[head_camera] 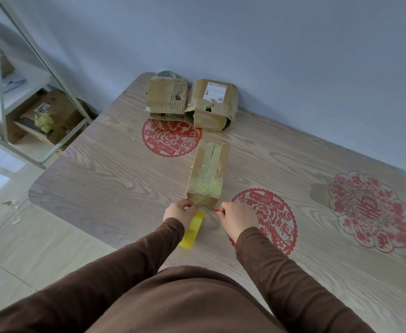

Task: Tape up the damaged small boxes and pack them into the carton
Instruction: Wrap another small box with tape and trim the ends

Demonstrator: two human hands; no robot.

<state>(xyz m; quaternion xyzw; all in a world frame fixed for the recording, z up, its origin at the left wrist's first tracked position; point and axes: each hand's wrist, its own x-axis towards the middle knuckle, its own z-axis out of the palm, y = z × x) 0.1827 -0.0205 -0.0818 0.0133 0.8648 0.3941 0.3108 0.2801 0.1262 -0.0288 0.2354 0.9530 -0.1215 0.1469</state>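
**Operator:** Starting nearest me: my left hand (180, 210) has its fingers curled, pinching something small and thin at the near left corner of the long box (209, 174). It looks like a tape end or a metal tool, and I cannot tell which. Just under that wrist lies a yellow strip (192, 230) on the table (101, 164), probably tape or its roll.

**Observer:** And your right?

**Operator:** My right hand (236, 216) is also curled, fingers pinching something red at the box's near right corner. Maybe a cutter or a tape edge; it's too small to say. The box itself sits touching both sets of fingertips and runs straight away from them.

**Observer:** So which step is this?

**Operator:** I judge I'm taping this first box at its near end. Its top seam already carries yellowish tape. Next I need the strip stretched taut across that end face, pressed flat, then cut.

**Observer:** What's beyond?

**Operator:** Well past my fingers, against the wall, two torn boxes wait: the left torn box (167, 97) and, touching it, the labelled torn box (212, 104), both with holes. I see no packing carton on the table.
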